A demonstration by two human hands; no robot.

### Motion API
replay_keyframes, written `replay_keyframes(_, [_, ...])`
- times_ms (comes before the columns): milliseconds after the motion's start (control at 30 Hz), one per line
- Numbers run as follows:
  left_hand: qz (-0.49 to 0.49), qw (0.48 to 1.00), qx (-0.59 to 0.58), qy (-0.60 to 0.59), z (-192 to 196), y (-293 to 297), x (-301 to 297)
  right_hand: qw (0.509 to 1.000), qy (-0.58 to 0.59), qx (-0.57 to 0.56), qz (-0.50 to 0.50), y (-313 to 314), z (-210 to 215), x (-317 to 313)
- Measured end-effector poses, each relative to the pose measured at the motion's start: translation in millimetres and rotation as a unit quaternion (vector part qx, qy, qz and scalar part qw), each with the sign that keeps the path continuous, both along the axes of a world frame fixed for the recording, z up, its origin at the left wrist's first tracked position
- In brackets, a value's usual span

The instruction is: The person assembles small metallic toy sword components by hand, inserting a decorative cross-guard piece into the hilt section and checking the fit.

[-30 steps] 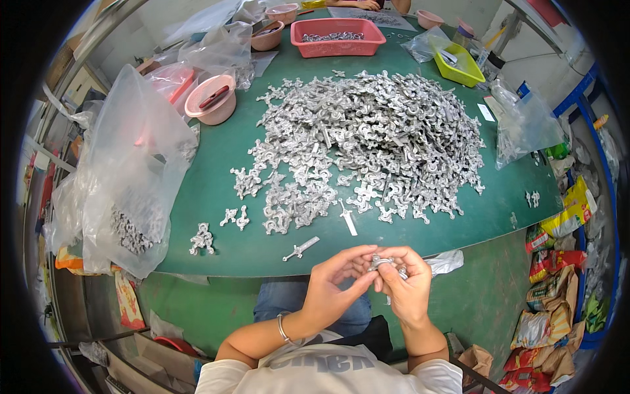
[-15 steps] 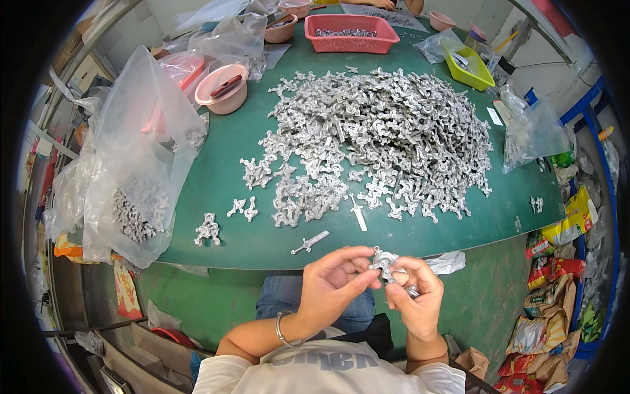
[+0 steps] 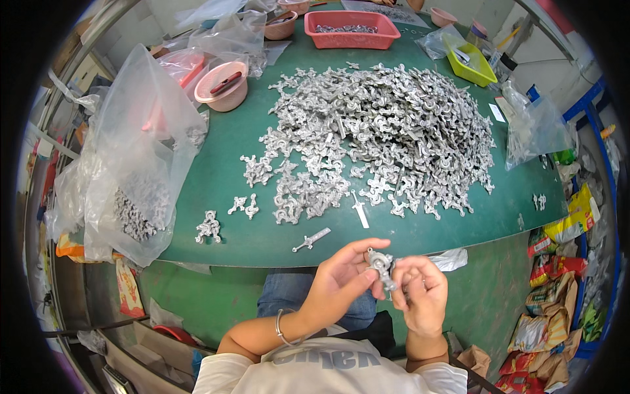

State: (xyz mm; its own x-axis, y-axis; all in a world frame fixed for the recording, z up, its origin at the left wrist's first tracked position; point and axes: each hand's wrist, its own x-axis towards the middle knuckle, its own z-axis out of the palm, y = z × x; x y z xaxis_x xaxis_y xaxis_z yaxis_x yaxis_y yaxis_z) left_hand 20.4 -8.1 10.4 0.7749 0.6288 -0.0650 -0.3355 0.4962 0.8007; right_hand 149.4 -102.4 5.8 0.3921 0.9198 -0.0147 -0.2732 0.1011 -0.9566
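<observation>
Over the near table edge, my left hand (image 3: 342, 279) pinches a small cluster of silver-grey metal castings (image 3: 382, 264) between thumb and fingers; a little ring sticks up at its top. My right hand (image 3: 422, 295) is closed with curled fingers against the cluster's right side. What lies deeper in that palm is mostly hidden. On the table beyond, a large heap of similar castings (image 3: 420, 125) spreads out, with a flatter patch (image 3: 305, 194) at its near left. Two sword-shaped metal pieces (image 3: 311, 240) lie closest to my hands. A small pile of castings (image 3: 209, 226) sits farther left.
The green table (image 3: 256, 230) carries a pink basin (image 3: 223, 88) with a red-handled tool, a red tray (image 3: 351, 43) of metal parts, and a yellow-green tray (image 3: 471, 65). Plastic bags (image 3: 141, 131) stand at left. Another person's hand shows at the far edge.
The cluster has turned, and more of its face shows. My left hand has shifted slightly right, and my right fingers have moved along the cluster's side. The table pieces stay put.
</observation>
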Motion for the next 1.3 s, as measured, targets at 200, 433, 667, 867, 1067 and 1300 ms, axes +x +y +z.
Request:
replay_keyframes(200, [0.01, 0.98, -0.181, -0.075, -4, 3, 0, 0.913, 0.387, 0.117, 0.042, 13, -2, 8])
replay_keyframes(433, [-0.045, 0.984, -0.17, -0.01, -12, -1, -1, 0.935, 0.304, 0.179, -0.035, 17, -8, -1])
replay_keyframes(667, [-0.072, 0.995, -0.049, 0.055, -13, -12, 2, 0.934, 0.315, 0.166, -0.03, 16, -8, -6])
replay_keyframes(867, [-0.01, 0.983, 0.158, 0.097, -12, -17, 4, 0.939, 0.308, 0.153, -0.016, 16, -2, -8])
replay_keyframes(1067, [0.043, 0.969, 0.212, 0.118, -10, -16, 5, 0.962, 0.231, 0.145, -0.019, 19, -5, -12])
replay_keyframes(1300, [0.035, 0.994, -0.073, 0.071, -7, -14, 4, 0.993, 0.073, 0.094, -0.024, 6, -12, -12])
